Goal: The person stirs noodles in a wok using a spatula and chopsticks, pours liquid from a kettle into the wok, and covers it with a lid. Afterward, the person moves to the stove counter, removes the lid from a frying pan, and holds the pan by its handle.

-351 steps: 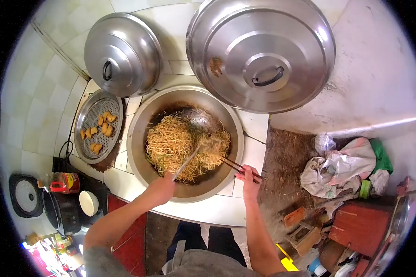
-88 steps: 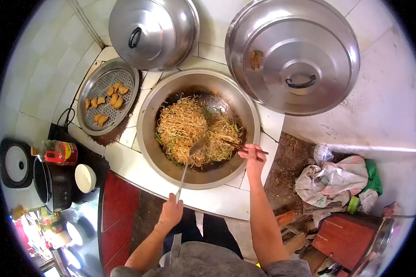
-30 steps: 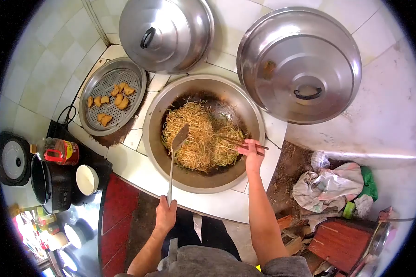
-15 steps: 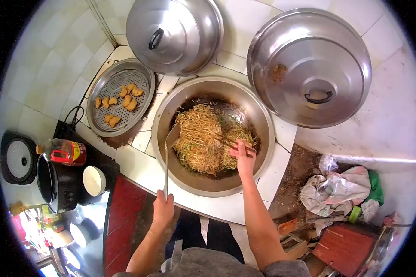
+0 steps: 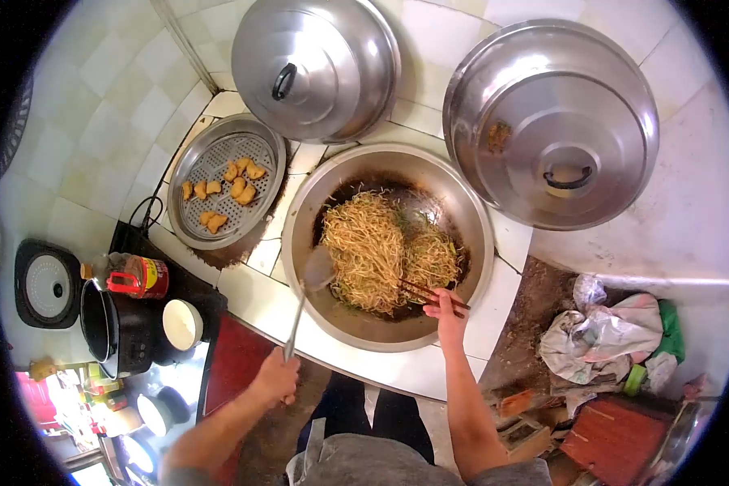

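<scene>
A large metal wok (image 5: 300, 235) holds a heap of brown noodles (image 5: 364, 251) with green shreds and a smaller heap on its right side. My left hand (image 5: 277, 379) is closed around the handle of a metal spatula (image 5: 319, 269), whose head is over the wok's left inner side, beside the noodles. My right hand (image 5: 449, 312) grips dark chopsticks (image 5: 425, 293) over the wok's lower right, their tips at the noodles.
Behind the wok stand a domed lid (image 5: 324, 73) and a wide lid (image 5: 543, 105). A perforated tray (image 5: 198, 166) holds several fried pieces. At left are a black cooker (image 5: 121, 336), a red-labelled jar (image 5: 142, 277) and a bowl (image 5: 182, 324); bags (image 5: 607, 340) lie at right.
My left hand has moved lower and outward, and the spatula head has come away from the noodles toward the wok's left wall. The chopstick tips are lower. The whole view has shifted slightly.
</scene>
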### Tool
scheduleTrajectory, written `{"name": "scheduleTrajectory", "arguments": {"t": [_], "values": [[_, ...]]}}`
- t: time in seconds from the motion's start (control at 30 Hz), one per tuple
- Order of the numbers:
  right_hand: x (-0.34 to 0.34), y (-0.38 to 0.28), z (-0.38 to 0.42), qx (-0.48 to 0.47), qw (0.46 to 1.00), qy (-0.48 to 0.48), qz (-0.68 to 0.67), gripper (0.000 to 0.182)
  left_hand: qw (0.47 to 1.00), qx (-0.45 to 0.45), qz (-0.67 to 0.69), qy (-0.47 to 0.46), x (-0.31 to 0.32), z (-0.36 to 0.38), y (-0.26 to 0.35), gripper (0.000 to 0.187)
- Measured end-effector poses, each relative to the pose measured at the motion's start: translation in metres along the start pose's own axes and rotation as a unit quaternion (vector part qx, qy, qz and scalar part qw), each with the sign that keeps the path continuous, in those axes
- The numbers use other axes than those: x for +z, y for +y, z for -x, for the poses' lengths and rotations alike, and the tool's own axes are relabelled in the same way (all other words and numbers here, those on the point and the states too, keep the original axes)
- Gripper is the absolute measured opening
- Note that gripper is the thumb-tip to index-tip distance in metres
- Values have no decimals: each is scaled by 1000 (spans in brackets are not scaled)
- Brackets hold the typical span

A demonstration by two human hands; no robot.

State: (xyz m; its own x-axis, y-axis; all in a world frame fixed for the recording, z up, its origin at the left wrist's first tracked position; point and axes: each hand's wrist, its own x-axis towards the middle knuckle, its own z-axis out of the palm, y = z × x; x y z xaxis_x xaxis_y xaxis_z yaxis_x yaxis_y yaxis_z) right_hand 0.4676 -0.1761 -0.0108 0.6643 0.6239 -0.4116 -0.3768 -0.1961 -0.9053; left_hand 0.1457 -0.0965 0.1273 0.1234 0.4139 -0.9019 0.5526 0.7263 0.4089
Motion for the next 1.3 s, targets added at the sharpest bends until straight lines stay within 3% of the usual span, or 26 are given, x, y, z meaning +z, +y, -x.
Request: {"name": "scheduleTrajectory", "arguments": {"t": [0.13,0.23,0.33,0.4,0.43,0.47,0.53,0.63,0.73,0.87,0.9,1.0,1.07,1.17,1.3], "values": [[-3,14,14,-1,999,36,-18,30,981,-148,110,-66,-21,4,60,8],[8,21,17,-11,999,45,-25,39,954,-212,171,-127,-5,-8,66,9],[20,30,1,-81,995,42,-34,42,929,-245,231,-152,37,-14,59,10],[26,30,-7,-55,998,13,10,44,885,-252,363,-146,63,-13,66,16],[33,26,-11,-58,998,21,15,40,792,-313,489,-187,63,-59,27,16],[37,23,-15,-60,998,29,21,37,787,-301,513,-164,75,-63,31,21],[40,29,-27,-66,997,32,33,36,811,-188,514,-206,87,-80,27,26],[48,40,-42,-64,996,31,46,36,827,-200,501,-159,95,-117,38,29],[58,58,-69,-31,999,36,-18,38,863,-135,425,-239,87,-171,58,27],[61,39,-106,-27,995,33,-94,41,929,-50,297,-218,82,-202,83,28],[61,31,-116,36,997,43,-61,44,938,-26,274,-212,79,-199,84,28],[59,28,-113,42,998,19,-46,44,938,-11,241,-248,58,-199,68,28],[70,37,-99,38,995,52,-82,41,944,-15,212,-253,42,-179,67,28],[84,49,-70,-1,990,45,-132,39,965,-12,161,-209,19,-156,69,20],[124,61,-47,28,977,40,-209,42,994,24,11,-105,-5,-126,92,22]]}}
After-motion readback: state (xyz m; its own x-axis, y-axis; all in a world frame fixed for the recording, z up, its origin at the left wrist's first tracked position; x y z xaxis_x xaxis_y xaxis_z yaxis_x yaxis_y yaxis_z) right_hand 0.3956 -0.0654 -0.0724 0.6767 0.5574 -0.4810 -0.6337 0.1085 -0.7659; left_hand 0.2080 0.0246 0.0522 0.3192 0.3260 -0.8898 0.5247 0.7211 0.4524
